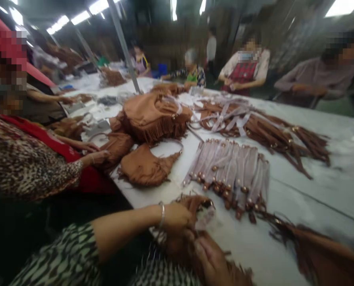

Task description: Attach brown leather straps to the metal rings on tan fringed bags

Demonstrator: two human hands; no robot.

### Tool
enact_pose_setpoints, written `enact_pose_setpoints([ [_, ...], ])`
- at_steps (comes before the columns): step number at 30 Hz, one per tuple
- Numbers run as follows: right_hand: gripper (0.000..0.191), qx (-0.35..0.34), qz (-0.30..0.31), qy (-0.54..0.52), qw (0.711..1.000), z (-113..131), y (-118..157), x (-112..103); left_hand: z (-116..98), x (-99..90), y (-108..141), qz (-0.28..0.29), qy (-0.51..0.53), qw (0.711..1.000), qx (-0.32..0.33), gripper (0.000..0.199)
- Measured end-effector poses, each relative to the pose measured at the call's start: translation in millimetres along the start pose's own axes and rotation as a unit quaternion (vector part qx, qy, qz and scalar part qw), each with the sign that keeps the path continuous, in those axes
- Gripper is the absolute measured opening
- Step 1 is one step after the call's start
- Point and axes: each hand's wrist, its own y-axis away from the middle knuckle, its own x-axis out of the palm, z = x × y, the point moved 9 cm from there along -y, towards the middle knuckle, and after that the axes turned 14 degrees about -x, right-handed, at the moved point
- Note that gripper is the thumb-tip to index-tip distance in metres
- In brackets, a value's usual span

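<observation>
A brown fringed bag [177, 247] lies at the near table edge, bunched under both of my hands. My left hand [179, 219], with a silver bracelet at the wrist, is closed on the bag's material. Close beside it, my right hand [214, 260] grips the same bag with the thumb uppermost. Blur and the fingers hide the exact spot where they meet. Just beyond lies another brown bag [148, 165] with its strap looped up. To the right is a row of wrapped straps [230, 167] with metal fittings and brown ends.
A pile of brown fringed bags [149, 113] stands further back on the white table [302, 198]. Long brown straps [272, 133] lie at the right, and more brown material [322, 250] at the near right. A co-worker's hand [97, 157] handles a bag at my left. Several people work around the table.
</observation>
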Motion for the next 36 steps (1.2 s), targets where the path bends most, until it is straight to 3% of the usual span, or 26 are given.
enact_pose_setpoints([
  [1,0.025,0.032,-0.014,-0.014,0.999,-12,6,4,3,-1.4,-1,-0.031,-0.036,0.998,-0.028,0.015],
  [3,0.030,0.061,-0.069,-0.013,0.996,-27,13,3,2,-0.4,-1,-0.026,-0.072,0.997,-0.030,0.021],
  [6,0.029,0.029,-0.099,0.036,0.994,-24,13,-1,-1,-1.4,0,0.011,-0.093,0.995,-0.016,0.026],
  [8,0.029,-0.001,-0.087,0.057,0.995,-15,10,-1,-1,2.9,1,0.054,-0.079,0.995,0.001,0.025],
  [10,0.030,-0.016,-0.074,0.051,0.996,-8,9,0,-1,15.2,1,0.139,0.012,0.990,0.029,0.025],
  [12,0.031,-0.023,-0.058,0.021,0.998,-5,8,5,0,29.2,1,0.243,0.150,0.957,0.044,0.027],
  [14,0.032,-0.027,-0.047,-0.016,0.998,-5,10,10,1,40.9,0,0.326,0.264,0.907,0.039,0.031],
  [17,0.031,-0.022,-0.040,-0.050,0.998,-8,13,14,4,55.3,0,0.389,0.338,0.857,0.017,0.040],
  [19,0.032,-0.019,-0.044,-0.055,0.997,-10,16,14,7,61.9,2,0.393,0.354,0.849,0.011,0.043],
  [22,0.033,-0.006,-0.040,-0.064,0.997,-13,18,15,13,66.5,8,0.358,0.361,0.861,0.007,0.045],
  [25,0.034,0.003,-0.024,-0.080,0.996,-14,16,19,11,64.2,19,0.282,0.299,0.911,0.027,0.041],
  [27,0.033,0.004,-0.024,-0.084,0.996,-14,15,20,9,56.7,25,0.163,0.173,0.971,0.013,0.033],
  [29,0.033,0.013,-0.043,-0.074,0.996,-16,14,16,6,44.6,33,0.014,0.004,0.999,-0.030,0.025],
  [31,0.033,0.020,-0.070,-0.046,0.996,-17,15,11,-6,38.8,42,-0.087,-0.133,0.986,-0.049,0.019],
  [36,0.031,-0.015,-0.102,0.038,0.994,-6,15,2,-30,49.2,50,-0.170,-0.265,0.949,-0.017,0.017],
])
